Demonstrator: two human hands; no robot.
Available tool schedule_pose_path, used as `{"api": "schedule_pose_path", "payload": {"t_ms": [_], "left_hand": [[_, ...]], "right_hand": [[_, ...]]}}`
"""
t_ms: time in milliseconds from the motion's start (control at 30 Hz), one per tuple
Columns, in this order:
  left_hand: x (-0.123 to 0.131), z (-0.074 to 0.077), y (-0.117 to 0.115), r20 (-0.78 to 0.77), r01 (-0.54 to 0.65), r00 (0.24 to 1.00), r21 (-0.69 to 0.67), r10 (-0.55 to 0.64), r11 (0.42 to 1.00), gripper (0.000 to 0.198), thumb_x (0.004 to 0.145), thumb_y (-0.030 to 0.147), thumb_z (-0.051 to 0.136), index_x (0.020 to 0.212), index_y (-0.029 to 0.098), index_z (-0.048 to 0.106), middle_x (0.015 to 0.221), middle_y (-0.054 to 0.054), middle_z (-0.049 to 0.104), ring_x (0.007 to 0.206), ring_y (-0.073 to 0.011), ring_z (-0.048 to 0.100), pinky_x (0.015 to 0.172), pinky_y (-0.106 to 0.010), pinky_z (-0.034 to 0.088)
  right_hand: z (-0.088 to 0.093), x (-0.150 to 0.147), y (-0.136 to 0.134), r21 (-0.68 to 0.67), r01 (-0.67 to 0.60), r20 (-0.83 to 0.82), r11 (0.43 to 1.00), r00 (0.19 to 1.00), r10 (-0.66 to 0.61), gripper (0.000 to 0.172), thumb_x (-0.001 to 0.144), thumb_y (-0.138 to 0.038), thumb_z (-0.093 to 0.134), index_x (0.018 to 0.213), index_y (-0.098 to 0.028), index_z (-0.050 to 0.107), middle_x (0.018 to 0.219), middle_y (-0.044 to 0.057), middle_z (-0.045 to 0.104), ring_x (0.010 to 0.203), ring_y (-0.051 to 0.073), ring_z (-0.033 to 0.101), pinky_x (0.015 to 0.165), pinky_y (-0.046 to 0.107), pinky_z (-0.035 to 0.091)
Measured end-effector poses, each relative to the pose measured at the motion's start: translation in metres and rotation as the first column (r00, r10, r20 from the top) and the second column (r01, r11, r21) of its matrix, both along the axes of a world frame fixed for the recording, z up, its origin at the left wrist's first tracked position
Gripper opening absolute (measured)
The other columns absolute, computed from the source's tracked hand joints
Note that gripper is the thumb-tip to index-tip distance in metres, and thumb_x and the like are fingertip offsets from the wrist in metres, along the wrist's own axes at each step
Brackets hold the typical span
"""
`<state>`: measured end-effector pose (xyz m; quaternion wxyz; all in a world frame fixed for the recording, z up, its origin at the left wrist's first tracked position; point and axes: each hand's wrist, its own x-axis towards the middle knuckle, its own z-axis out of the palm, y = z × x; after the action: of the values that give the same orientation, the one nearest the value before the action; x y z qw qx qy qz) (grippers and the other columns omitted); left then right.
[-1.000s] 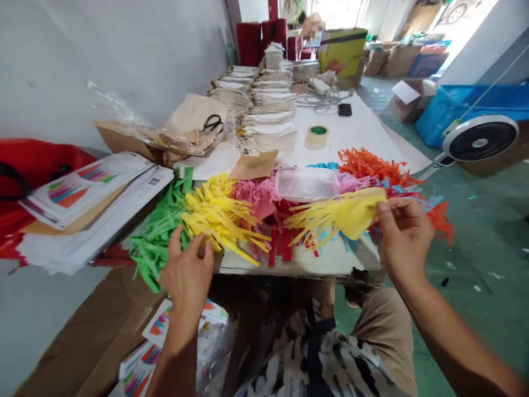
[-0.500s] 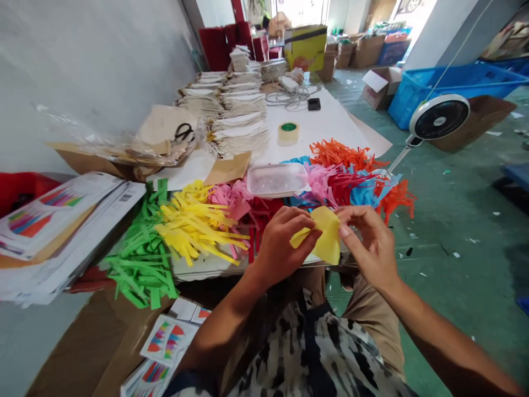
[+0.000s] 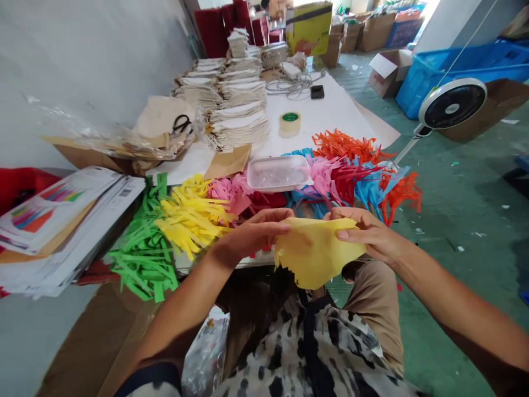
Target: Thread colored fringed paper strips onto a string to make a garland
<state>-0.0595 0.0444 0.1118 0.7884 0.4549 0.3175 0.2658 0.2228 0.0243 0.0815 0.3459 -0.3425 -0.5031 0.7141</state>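
A sheet of yellow tissue paper (image 3: 318, 253) hangs spread between my hands, over my lap at the table's near edge. My left hand (image 3: 268, 223) pinches its upper left part, and my right hand (image 3: 363, 229) pinches the upper right. The sheet's left and lower edges look ragged or cut into strips. Just beyond my hands are a clear plastic tray (image 3: 279, 173) and bundles of tissue fringe: pink (image 3: 231, 193), dark red (image 3: 345, 179), blue (image 3: 367, 190) and orange (image 3: 347, 148). Yellow fringe (image 3: 194, 215) and green fringe (image 3: 144, 248) lie to the left.
Stacks of white paper items (image 3: 239, 118) fill the table's far left. A tape roll (image 3: 290, 124), a black box (image 3: 317, 91) and scissors (image 3: 181, 124) lie around them. Printed sheets (image 3: 61, 220) sit at left. A fan (image 3: 453, 105) and blue crate (image 3: 409, 94) stand at right.
The yellow tissue paper, bunched small between my fingertips before, is now spread wider and hangs lower. My left hand has moved slightly left and my right hand slightly right.
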Motion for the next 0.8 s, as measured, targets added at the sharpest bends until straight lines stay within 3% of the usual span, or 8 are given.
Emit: {"api": "schedule_pose_path", "payload": {"t_ms": [167,267,400,500,600,700,733,800], "left_hand": [[0.002,-0.046,-0.012,0.161,0.103,0.983,-0.102,-0.086,0.989,0.067,0.061,0.049,0.096,0.120,0.025,0.074,0.113,-0.011,0.077,0.105,-0.0275,0.076,0.082,-0.032,0.061],[0.007,-0.066,-0.022,0.182,0.284,0.949,-0.142,-0.257,0.948,0.080,0.051,0.062,0.094,0.116,0.019,0.076,0.099,-0.015,0.079,0.092,-0.0330,0.078,0.073,-0.036,0.063],[0.001,-0.066,-0.018,0.096,0.495,0.868,-0.235,-0.486,0.837,0.072,0.057,0.065,0.092,0.110,0.018,0.075,0.078,-0.010,0.077,0.054,-0.0213,0.067,0.044,-0.028,0.049],[-0.020,-0.052,0.006,-0.034,0.459,0.878,-0.219,-0.477,0.861,0.063,0.068,0.059,0.090,0.113,0.019,0.070,0.076,-0.003,0.075,0.046,-0.0132,0.059,0.041,-0.022,0.041],[-0.050,-0.031,0.030,-0.324,0.375,0.865,-0.091,-0.383,0.923,0.063,0.071,0.057,0.089,0.116,0.020,0.066,0.098,-0.003,0.076,0.070,-0.0152,0.071,0.060,-0.022,0.054],[-0.073,-0.012,0.033,-0.740,0.340,0.670,0.234,-0.060,0.911,0.061,0.080,0.062,0.081,0.123,0.021,0.065,0.104,-0.005,0.077,0.088,-0.0220,0.074,0.077,-0.031,0.059],[-0.074,-0.009,0.028,-0.817,0.333,0.557,0.386,0.151,0.860,0.062,0.082,0.063,0.079,0.126,0.022,0.065,0.104,-0.006,0.077,0.094,-0.0259,0.075,0.083,-0.036,0.060],[-0.064,-0.009,0.009,-0.746,0.369,0.340,0.665,0.572,0.649,0.063,0.085,0.063,0.076,0.131,0.022,0.066,0.108,-0.010,0.078,0.110,-0.0336,0.072,0.098,-0.047,0.057]], "right_hand": [[0.008,-0.005,0.004,0.157,0.156,0.123,0.975,0.977,-0.176,0.044,0.079,-0.046,0.089,0.079,-0.021,0.053,0.082,0.000,0.063,0.062,0.011,0.052,0.051,0.020,0.041],[0.011,-0.003,0.009,0.306,0.181,0.172,0.935,0.955,-0.241,0.044,0.081,-0.045,0.088,0.079,-0.021,0.051,0.087,0.001,0.065,0.066,0.011,0.052,0.053,0.020,0.042],[0.013,0.017,0.020,0.391,0.052,0.299,0.919,0.937,-0.180,0.037,0.081,-0.047,0.088,0.098,-0.024,0.064,0.084,-0.001,0.063,0.066,0.013,0.056,0.054,0.021,0.046],[0.007,0.032,0.025,0.462,0.001,0.422,0.887,0.879,-0.221,0.043,0.085,-0.048,0.084,0.120,-0.027,0.069,0.099,0.002,0.065,0.081,0.016,0.064,0.065,0.024,0.054],[-0.013,0.032,0.024,0.539,-0.044,0.507,0.841,0.814,-0.282,0.045,0.092,-0.047,0.077,0.131,-0.028,0.064,0.107,0.004,0.064,0.091,0.018,0.067,0.076,0.028,0.056],[-0.042,0.019,0.020,0.606,-0.149,0.595,0.782,0.737,-0.320,0.040,0.099,-0.041,0.067,0.135,-0.026,0.059,0.114,0.006,0.067,0.094,0.022,0.069,0.081,0.034,0.057],[-0.050,0.014,0.018,0.623,-0.192,0.623,0.758,0.708,-0.333,0.038,0.100,-0.039,0.063,0.136,-0.026,0.057,0.118,0.007,0.068,0.097,0.023,0.070,0.083,0.036,0.056],[-0.063,0.005,0.016,0.650,-0.259,0.656,0.714,0.665,-0.356,0.035,0.103,-0.037,0.057,0.137,-0.026,0.056,0.125,0.009,0.069,0.105,0.026,0.070,0.089,0.040,0.056]]}}
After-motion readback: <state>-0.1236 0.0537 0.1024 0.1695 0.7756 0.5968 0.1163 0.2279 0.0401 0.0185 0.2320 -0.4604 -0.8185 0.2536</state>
